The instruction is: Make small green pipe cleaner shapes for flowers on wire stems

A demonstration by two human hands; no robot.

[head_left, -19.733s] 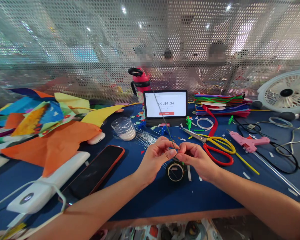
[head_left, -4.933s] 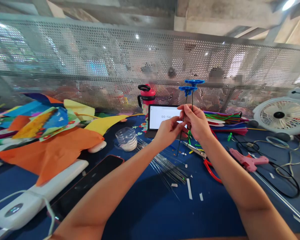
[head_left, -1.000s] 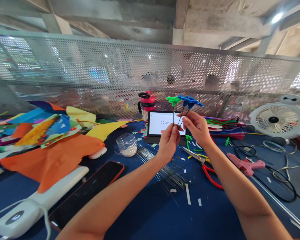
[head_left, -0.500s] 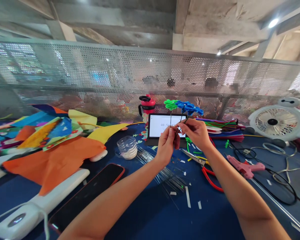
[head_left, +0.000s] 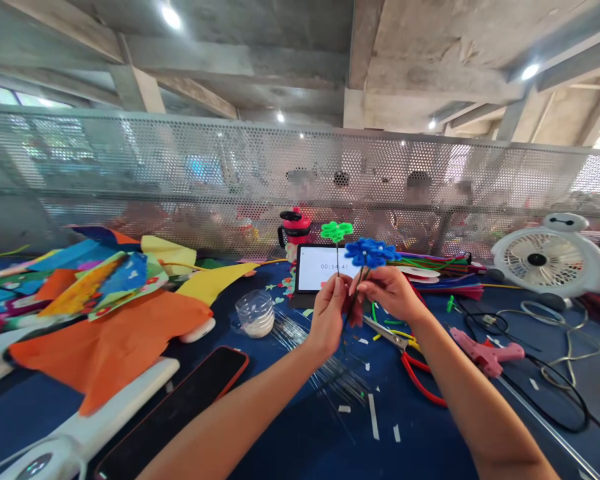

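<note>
Two fuzzy blue flowers (head_left: 373,252) overlap beside a fuzzy green flower (head_left: 337,231); left hand (head_left: 329,312) pinches green's thin stem, right hand (head_left: 389,292) the blues', grips closed, stems partly hidden

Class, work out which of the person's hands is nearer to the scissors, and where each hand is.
Right. The right hand appears just above the scissors in the picture; the left hand is farther off, to their left.
</note>
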